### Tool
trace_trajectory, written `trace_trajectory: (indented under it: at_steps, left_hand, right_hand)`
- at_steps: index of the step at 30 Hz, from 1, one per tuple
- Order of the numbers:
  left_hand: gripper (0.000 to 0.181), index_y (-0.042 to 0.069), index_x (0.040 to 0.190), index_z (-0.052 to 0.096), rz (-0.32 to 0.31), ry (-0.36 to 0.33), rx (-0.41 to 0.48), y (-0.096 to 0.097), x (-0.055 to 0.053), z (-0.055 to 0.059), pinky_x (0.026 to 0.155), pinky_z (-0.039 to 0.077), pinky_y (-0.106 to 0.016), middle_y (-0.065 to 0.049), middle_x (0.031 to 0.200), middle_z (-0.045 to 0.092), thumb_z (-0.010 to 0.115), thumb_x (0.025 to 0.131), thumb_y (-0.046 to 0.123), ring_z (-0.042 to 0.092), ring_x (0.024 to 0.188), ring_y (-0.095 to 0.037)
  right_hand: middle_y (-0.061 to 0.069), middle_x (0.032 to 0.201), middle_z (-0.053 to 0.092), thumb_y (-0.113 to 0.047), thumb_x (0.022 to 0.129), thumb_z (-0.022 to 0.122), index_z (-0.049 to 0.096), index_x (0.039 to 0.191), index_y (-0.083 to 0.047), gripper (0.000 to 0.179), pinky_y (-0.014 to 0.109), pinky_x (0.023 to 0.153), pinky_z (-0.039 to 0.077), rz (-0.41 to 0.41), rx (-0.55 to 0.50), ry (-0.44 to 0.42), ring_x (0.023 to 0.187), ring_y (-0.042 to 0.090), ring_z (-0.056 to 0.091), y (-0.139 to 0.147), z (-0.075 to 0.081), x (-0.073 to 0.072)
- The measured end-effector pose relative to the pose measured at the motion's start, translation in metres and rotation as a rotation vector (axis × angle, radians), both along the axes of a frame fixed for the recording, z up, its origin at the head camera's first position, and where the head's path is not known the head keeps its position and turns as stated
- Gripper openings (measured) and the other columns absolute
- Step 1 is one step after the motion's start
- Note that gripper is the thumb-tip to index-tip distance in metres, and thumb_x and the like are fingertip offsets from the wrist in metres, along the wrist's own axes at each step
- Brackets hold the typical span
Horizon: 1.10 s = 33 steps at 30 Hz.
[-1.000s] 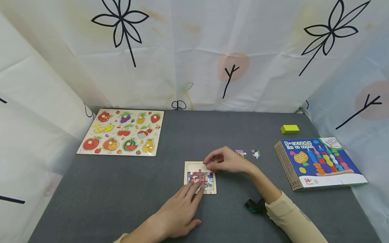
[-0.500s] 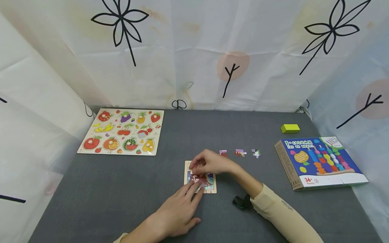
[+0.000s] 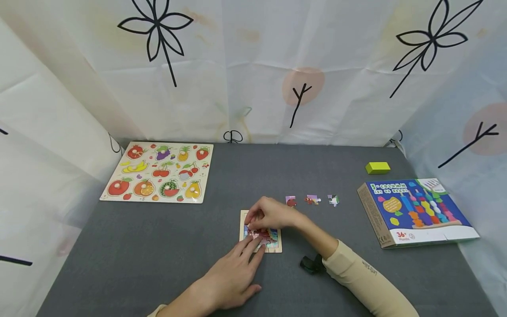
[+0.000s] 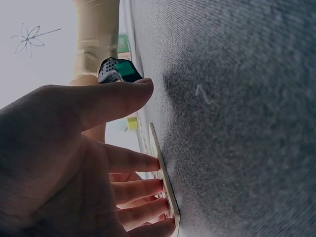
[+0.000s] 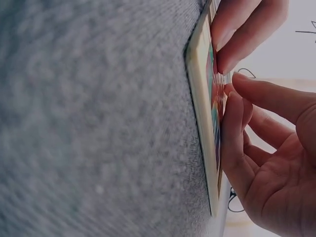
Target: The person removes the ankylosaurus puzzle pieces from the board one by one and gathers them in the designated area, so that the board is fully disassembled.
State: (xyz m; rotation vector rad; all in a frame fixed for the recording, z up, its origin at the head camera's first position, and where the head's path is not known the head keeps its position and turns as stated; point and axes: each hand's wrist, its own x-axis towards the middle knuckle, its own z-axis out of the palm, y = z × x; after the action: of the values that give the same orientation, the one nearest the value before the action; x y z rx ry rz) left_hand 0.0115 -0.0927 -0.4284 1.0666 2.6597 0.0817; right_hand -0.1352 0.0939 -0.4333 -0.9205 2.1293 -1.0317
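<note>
A small wooden jigsaw tray (image 3: 274,250) lies on the grey table, with joined puzzle pieces (image 3: 272,237) in its lower part. My left hand (image 3: 231,275) rests straight fingertips on the tray's lower left; the left wrist view shows those fingers (image 4: 138,190) along its edge. Above the tray's upper left, my right hand (image 3: 271,213) pinches a puzzle piece between thumb and fingers, mostly hidden. In the right wrist view the right hand's fingertips (image 5: 232,111) meet the picture surface. Beyond it lie three loose puzzle pieces: one red and pink (image 3: 291,201), one purple (image 3: 313,199), one white and green (image 3: 333,200).
A fruit peg board (image 3: 158,174) lies at the back left. At the right is a blue toy box (image 3: 420,211), with a yellow-green block (image 3: 377,168) behind it. A black wrist device (image 3: 310,265) sits at the right cuff. Printed curtains (image 3: 253,70) enclose the table.
My right hand has moved left across the tray from its upper right corner, then slightly down, uncovering the red and pink loose piece. The left hand has stayed in place.
</note>
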Motion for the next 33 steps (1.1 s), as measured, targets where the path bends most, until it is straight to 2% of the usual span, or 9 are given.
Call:
trace_trajectory:
  at_steps: [10, 23, 29, 33]
  left_hand:
    - [0.085, 0.009, 0.165, 0.043, -0.017, 0.033, -0.009, 0.0, 0.002, 0.0, 0.129, 0.042, -0.044, -0.013, 0.177, 0.035, 0.069, 0.101, 0.059, 0.037, 0.162, -0.033]
    - [0.086, 0.009, 0.165, 0.043, -0.018, 0.047, -0.018, 0.0, 0.003, -0.001, 0.13, 0.041, -0.044, -0.013, 0.177, 0.034, 0.069, 0.101, 0.06, 0.036, 0.163, -0.033]
    - [0.085, 0.009, 0.165, 0.044, -0.009, 0.049, -0.015, 0.001, 0.003, -0.001, 0.13, 0.042, -0.044, -0.013, 0.177, 0.034, 0.069, 0.101, 0.059, 0.036, 0.163, -0.034]
    - [0.086, 0.009, 0.165, 0.044, -0.004, 0.055, -0.013, 0.001, 0.003, 0.0, 0.13, 0.041, -0.045, -0.013, 0.178, 0.032, 0.07, 0.1, 0.06, 0.036, 0.163, -0.036]
  right_hand:
    - [0.004, 0.086, 0.078, -0.008, 0.098, 0.077, 0.08, 0.106, -0.002, 0.01, 0.017, 0.063, 0.054, -0.016, -0.014, -0.005, 0.068, 0.001, 0.063, 0.0, 0.0, 0.003]
    - [0.008, 0.096, 0.083, -0.005, 0.098, 0.077, 0.082, 0.108, -0.004, 0.011, 0.019, 0.078, 0.061, -0.015, -0.103, 0.017, 0.08, -0.001, 0.071, 0.008, 0.003, 0.008]
    - [0.012, 0.097, 0.083, -0.006, 0.099, 0.078, 0.081, 0.108, -0.001, 0.011, 0.023, 0.079, 0.063, -0.06, -0.177, 0.011, 0.083, 0.005, 0.073, 0.021, 0.003, 0.009]
    - [0.014, 0.099, 0.083, -0.006, 0.099, 0.077, 0.081, 0.109, -0.001, 0.012, 0.023, 0.079, 0.063, -0.08, -0.185, -0.003, 0.084, 0.008, 0.074, 0.035, 0.004, 0.009]
